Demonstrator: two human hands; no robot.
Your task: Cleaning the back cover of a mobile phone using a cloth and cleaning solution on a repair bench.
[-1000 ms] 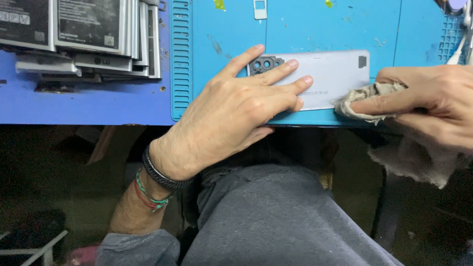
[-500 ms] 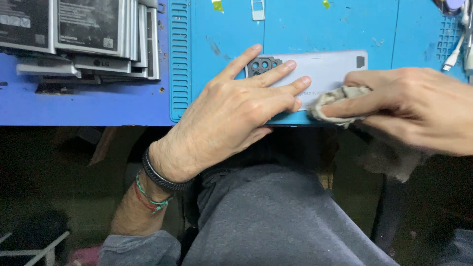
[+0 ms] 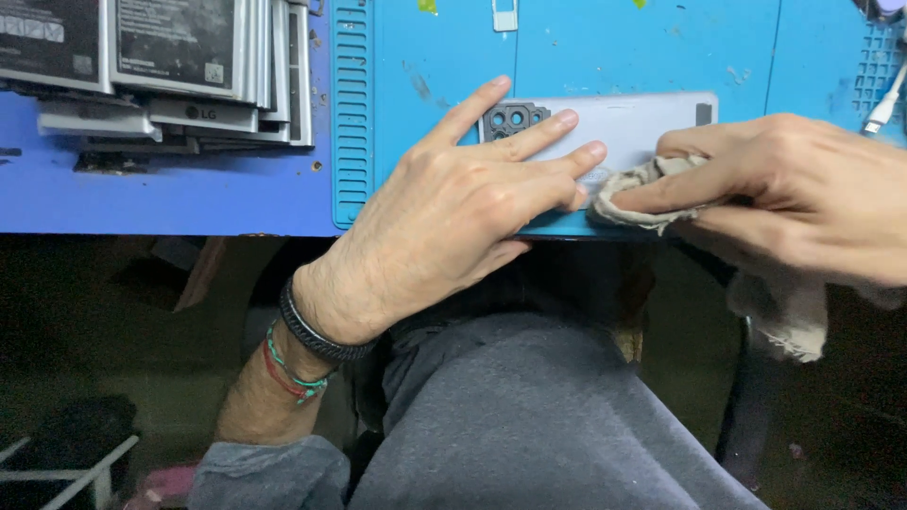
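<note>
A white phone back cover [image 3: 631,123] with a dark camera frame lies flat on the blue work mat [image 3: 605,57] near the table's front edge. My left hand [image 3: 463,208] lies flat on its left half, fingers spread and pressing it down beside the camera frame. My right hand [image 3: 784,189] grips a crumpled grey cloth [image 3: 635,194] and presses it on the cover's lower middle, just right of my left fingertips. The rest of the cloth hangs below the table edge.
A stack of phone batteries [image 3: 161,66] fills the blue table [image 3: 170,194] at the upper left. A white cable [image 3: 883,109] lies at the right edge of the mat. My grey-trousered knee [image 3: 529,416] is under the table edge.
My right hand has slid left with the cloth along the cover, from its right end to its middle. My left hand has stayed in place.
</note>
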